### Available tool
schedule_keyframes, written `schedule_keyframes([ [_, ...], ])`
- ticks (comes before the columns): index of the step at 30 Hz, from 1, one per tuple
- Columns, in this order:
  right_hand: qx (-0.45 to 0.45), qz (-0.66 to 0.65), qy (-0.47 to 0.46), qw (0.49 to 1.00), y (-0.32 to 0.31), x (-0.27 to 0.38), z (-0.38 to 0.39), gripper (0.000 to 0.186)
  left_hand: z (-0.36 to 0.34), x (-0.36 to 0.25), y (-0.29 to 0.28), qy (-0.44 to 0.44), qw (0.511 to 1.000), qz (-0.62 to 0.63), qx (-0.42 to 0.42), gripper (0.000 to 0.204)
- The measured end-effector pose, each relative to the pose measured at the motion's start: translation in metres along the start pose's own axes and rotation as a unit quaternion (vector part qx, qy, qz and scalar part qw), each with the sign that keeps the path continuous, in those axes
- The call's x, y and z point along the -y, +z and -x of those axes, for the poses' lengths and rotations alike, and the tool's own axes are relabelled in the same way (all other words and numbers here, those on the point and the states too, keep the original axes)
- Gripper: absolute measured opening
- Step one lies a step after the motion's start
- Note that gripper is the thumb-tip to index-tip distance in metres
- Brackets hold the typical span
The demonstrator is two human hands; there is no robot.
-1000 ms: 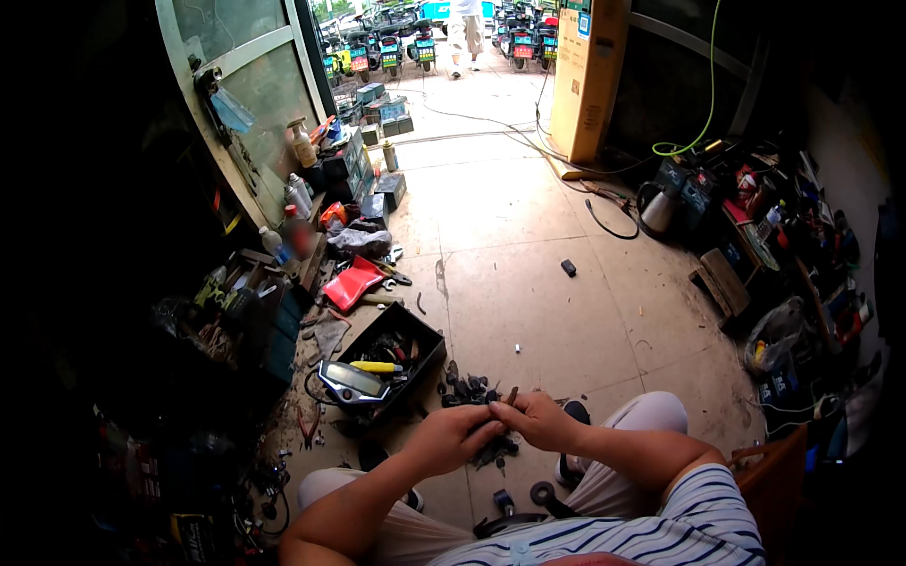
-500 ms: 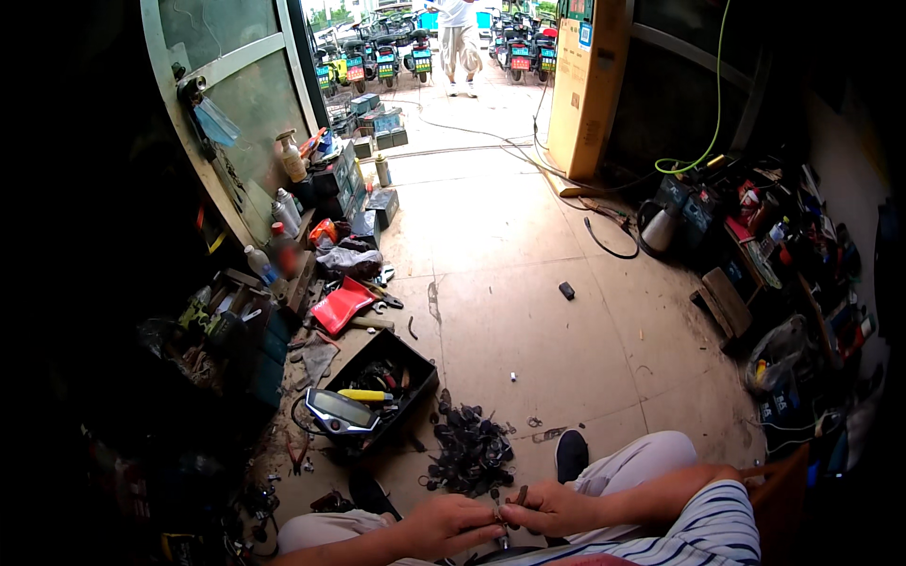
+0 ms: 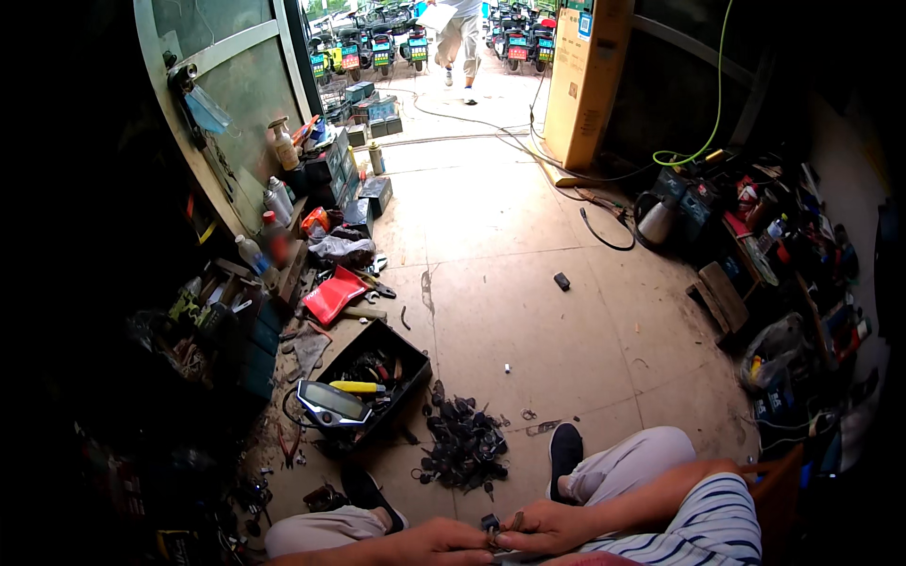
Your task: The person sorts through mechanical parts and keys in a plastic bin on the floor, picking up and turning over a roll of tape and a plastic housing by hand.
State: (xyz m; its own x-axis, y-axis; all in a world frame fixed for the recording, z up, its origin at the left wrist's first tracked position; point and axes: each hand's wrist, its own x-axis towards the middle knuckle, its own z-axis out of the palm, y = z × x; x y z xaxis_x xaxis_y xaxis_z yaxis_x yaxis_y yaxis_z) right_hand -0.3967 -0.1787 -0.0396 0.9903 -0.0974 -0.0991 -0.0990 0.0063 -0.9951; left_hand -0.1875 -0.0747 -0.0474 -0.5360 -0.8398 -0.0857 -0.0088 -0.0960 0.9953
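Observation:
My left hand [image 3: 442, 541] and my right hand [image 3: 545, 526] meet low in front of me, fingers closed in a pinch. Between their fingertips is a small bunch of keys; one black key head [image 3: 490, 522] sticks up, and a brownish strip [image 3: 516, 521] rises by my right thumb. Fingers hide the rest of the bunch. Beyond my hands, a heap of black-headed keys [image 3: 462, 441] lies on the tiled floor. Left of the heap stands a black open box [image 3: 415, 366] with tools, a yellow-handled one [image 3: 357, 387] among them, and a scooter display unit [image 3: 332, 404] resting on its near edge.
A red pouch [image 3: 334, 295], pliers and wrenches lie farther left beside batteries [image 3: 376, 194] and spray cans. A small black block [image 3: 562, 281] sits mid-floor. To the right are a metal kettle [image 3: 655, 224], a cable and clutter. A person [image 3: 461, 42] walks outside near parked scooters.
My hands appear slightly lower, and a black key head now shows higher between them. Outside, the person has stepped nearer, holding a white sheet. The view has shifted slightly.

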Motion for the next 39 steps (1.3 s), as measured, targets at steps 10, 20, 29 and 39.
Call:
schedule_keyframes([
  [10, -0.163, 0.066, 0.030, 0.984, -0.015, -0.017, -0.023, 0.032, -0.013, 0.011, -0.005, -0.093, 0.974, -0.001, -0.206, 0.020],
  [20, -0.129, 0.081, 0.118, 0.981, -0.020, -0.029, -0.030, 0.042, -0.010, 0.011, -0.012, -0.155, 0.947, 0.099, -0.264, 0.023],
  [29, -0.121, 0.052, 0.121, 0.984, -0.017, -0.027, -0.034, 0.032, -0.009, 0.035, -0.013, -0.166, 0.931, 0.186, -0.266, 0.023],
  [39, -0.124, 0.017, 0.065, 0.990, -0.015, -0.028, -0.035, 0.030, -0.016, 0.035, -0.011, -0.131, 0.939, 0.170, -0.270, 0.015],
])
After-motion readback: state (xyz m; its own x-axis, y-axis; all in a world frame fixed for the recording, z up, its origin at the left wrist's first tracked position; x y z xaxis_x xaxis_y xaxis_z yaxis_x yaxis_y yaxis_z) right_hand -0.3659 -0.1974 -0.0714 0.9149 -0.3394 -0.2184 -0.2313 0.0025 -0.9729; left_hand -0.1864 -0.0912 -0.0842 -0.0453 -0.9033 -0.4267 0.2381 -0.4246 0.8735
